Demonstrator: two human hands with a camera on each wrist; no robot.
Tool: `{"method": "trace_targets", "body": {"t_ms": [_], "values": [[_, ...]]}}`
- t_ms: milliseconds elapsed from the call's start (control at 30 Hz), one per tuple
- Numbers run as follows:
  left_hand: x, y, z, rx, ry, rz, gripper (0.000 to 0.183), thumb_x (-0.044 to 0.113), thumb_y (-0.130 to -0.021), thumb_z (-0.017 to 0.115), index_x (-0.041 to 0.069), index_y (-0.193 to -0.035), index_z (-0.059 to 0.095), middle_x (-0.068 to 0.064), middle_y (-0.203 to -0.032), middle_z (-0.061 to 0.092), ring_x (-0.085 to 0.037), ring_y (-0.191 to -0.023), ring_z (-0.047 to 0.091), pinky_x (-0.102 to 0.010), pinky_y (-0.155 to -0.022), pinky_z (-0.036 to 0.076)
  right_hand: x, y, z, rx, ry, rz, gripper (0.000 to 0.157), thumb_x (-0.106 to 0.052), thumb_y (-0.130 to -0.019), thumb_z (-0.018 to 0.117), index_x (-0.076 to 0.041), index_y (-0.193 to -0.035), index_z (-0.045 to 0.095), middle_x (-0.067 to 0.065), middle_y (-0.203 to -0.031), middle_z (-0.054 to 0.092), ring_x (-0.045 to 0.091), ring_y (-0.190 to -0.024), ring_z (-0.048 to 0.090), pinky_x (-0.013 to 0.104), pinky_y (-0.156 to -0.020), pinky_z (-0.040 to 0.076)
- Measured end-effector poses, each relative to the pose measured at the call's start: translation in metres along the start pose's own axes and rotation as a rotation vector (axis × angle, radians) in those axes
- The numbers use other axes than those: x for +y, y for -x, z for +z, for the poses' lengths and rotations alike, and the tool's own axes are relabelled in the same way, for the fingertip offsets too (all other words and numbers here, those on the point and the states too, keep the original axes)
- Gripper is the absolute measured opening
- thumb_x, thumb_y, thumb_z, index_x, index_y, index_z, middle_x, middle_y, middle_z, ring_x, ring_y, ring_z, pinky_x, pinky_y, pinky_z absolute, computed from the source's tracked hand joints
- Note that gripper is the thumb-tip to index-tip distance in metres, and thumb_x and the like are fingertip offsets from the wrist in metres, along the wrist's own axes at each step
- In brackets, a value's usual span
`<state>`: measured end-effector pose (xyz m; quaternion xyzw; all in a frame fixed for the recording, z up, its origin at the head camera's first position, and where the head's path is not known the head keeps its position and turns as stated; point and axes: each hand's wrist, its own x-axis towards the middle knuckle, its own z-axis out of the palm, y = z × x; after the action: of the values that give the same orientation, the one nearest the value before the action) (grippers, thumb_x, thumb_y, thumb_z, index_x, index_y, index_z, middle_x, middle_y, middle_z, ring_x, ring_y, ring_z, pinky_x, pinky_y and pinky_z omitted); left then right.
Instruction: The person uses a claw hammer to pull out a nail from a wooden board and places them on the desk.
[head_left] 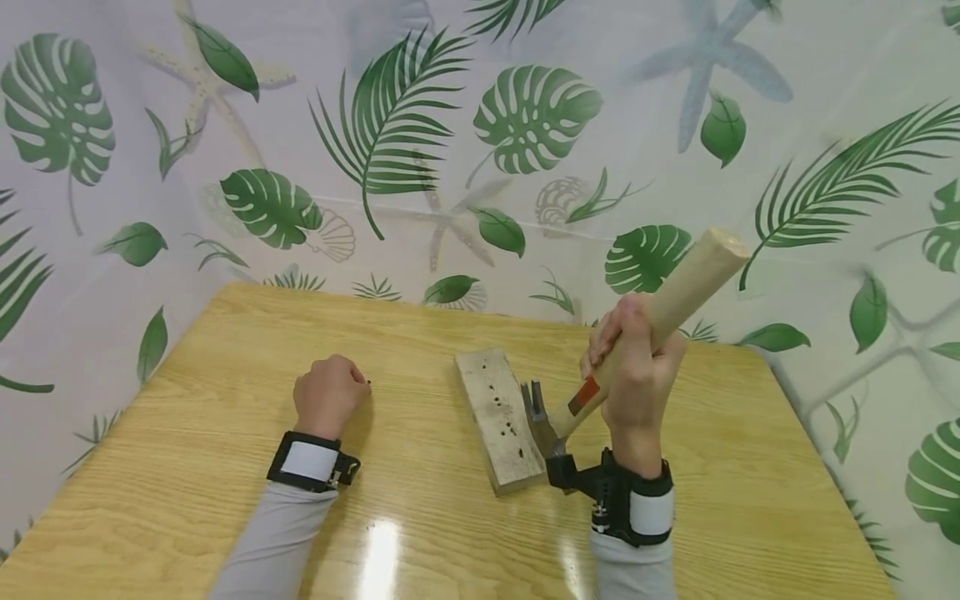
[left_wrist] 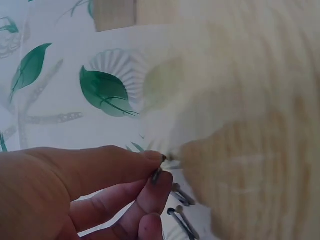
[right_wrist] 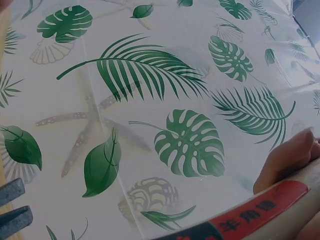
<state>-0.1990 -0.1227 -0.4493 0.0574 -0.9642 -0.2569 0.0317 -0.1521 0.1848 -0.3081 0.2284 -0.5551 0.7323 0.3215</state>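
My right hand (head_left: 636, 375) grips the wooden handle of a claw hammer (head_left: 693, 279). The handle tilts up to the right, with a red and dark label below the hand. The hammer's metal claw and head hang low, beside the right edge of a pale wooden block (head_left: 487, 392) dotted with several small dark spots. Left of the block, my left hand (head_left: 328, 396) is low at the table. In the left wrist view, its thumb and a finger pinch a small nail (left_wrist: 157, 174), partly covered by the fingertips. More nails (left_wrist: 184, 223) lie just past the fingers.
The wood-grain table (head_left: 420, 500) spreads under both hands, with a bright reflection near its front. Behind it hangs a white sheet (head_left: 540, 208) printed with green leaves and starfish. A dark strap with a small camera is on each wrist.
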Motion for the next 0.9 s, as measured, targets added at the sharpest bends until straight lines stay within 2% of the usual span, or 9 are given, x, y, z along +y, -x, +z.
{"method": "trace_targets", "body": {"t_ms": [133, 233, 300, 400, 467, 667, 767, 900], "values": [[0.002, -0.002, 0.006, 0.018, -0.049, -0.015, 0.02, 0.014, -0.088, 0.074, 0.012, -0.068, 0.076, -0.003, -0.065, 0.068, -0.023, -0.062, 0.062, -0.045, -0.069, 0.05, -0.001, 0.001, -0.002, 0.007, 0.018, 0.011, 0.044, -0.014, -0.103, 0.05, 0.004, -0.064, 0.039, 0.006, -0.05, 0.042, 0.017, -0.034, 0.035, 0.027, -0.029, 0.032], [0.003, -0.002, 0.008, 0.025, -0.053, -0.028, 0.017, 0.014, -0.088, 0.075, 0.011, -0.071, 0.078, -0.008, -0.074, 0.073, -0.028, -0.072, 0.066, -0.053, -0.082, 0.044, -0.001, 0.001, -0.003, 0.017, 0.022, 0.006, 0.041, -0.012, -0.102, 0.05, 0.004, -0.065, 0.04, 0.006, -0.049, 0.042, 0.017, -0.034, 0.036, 0.026, -0.029, 0.033], [0.004, -0.001, 0.009, 0.026, -0.048, -0.035, 0.015, 0.014, -0.088, 0.075, 0.011, -0.074, 0.079, -0.011, -0.081, 0.075, -0.031, -0.076, 0.067, -0.056, -0.086, 0.04, -0.001, 0.001, -0.003, 0.036, 0.036, -0.009, 0.04, -0.011, -0.101, 0.05, 0.003, -0.065, 0.041, 0.005, -0.049, 0.042, 0.016, -0.035, 0.039, 0.026, -0.032, 0.035], [0.005, 0.0, 0.007, 0.033, -0.049, -0.033, 0.017, 0.017, -0.089, 0.075, 0.01, -0.074, 0.078, -0.011, -0.08, 0.074, -0.033, -0.077, 0.067, -0.057, -0.087, 0.038, -0.001, 0.001, -0.004, 0.074, 0.07, -0.03, 0.037, -0.01, -0.098, 0.051, 0.003, -0.064, 0.042, 0.003, -0.05, 0.043, 0.015, -0.036, 0.042, 0.025, -0.036, 0.039], [0.005, 0.0, 0.005, 0.069, -0.036, -0.026, 0.02, 0.019, -0.09, 0.074, 0.008, -0.074, 0.077, -0.011, -0.076, 0.073, -0.033, -0.076, 0.066, -0.057, -0.086, 0.039, -0.002, 0.001, -0.006, 0.098, 0.101, -0.036, 0.037, -0.01, -0.096, 0.052, 0.003, -0.063, 0.044, 0.002, -0.051, 0.044, 0.014, -0.037, 0.044, 0.024, -0.038, 0.042], [0.007, 0.0, -0.006, 0.276, 0.037, 0.012, 0.031, 0.025, -0.098, 0.062, 0.005, -0.079, 0.075, -0.012, -0.068, 0.069, -0.037, -0.07, 0.065, -0.058, -0.077, 0.044, -0.01, 0.0, -0.018, 0.162, 0.135, -0.016, 0.037, -0.014, -0.096, 0.059, 0.001, -0.064, 0.051, 0.004, -0.05, 0.05, 0.012, -0.036, 0.051, 0.024, -0.037, 0.047], [0.006, 0.0, -0.009, 0.289, 0.057, 0.022, 0.034, 0.025, -0.1, 0.057, 0.004, -0.08, 0.076, -0.011, -0.067, 0.069, -0.037, -0.068, 0.065, -0.058, -0.075, 0.045, -0.013, 0.0, -0.026, 0.19, 0.165, 0.01, 0.033, -0.016, -0.097, 0.062, -0.001, -0.068, 0.055, 0.004, -0.05, 0.053, 0.012, -0.037, 0.054, 0.024, -0.037, 0.048], [-0.001, 0.001, -0.016, 0.287, 0.064, 0.019, 0.036, 0.025, -0.1, 0.054, 0.005, -0.078, 0.075, -0.01, -0.064, 0.068, -0.035, -0.065, 0.063, -0.058, -0.073, 0.044, -0.012, -0.001, -0.031, 0.183, 0.185, 0.097, 0.033, -0.019, -0.098, 0.063, 0.0, -0.072, 0.056, 0.005, -0.052, 0.055, 0.014, -0.036, 0.055, 0.025, -0.037, 0.049]]}}
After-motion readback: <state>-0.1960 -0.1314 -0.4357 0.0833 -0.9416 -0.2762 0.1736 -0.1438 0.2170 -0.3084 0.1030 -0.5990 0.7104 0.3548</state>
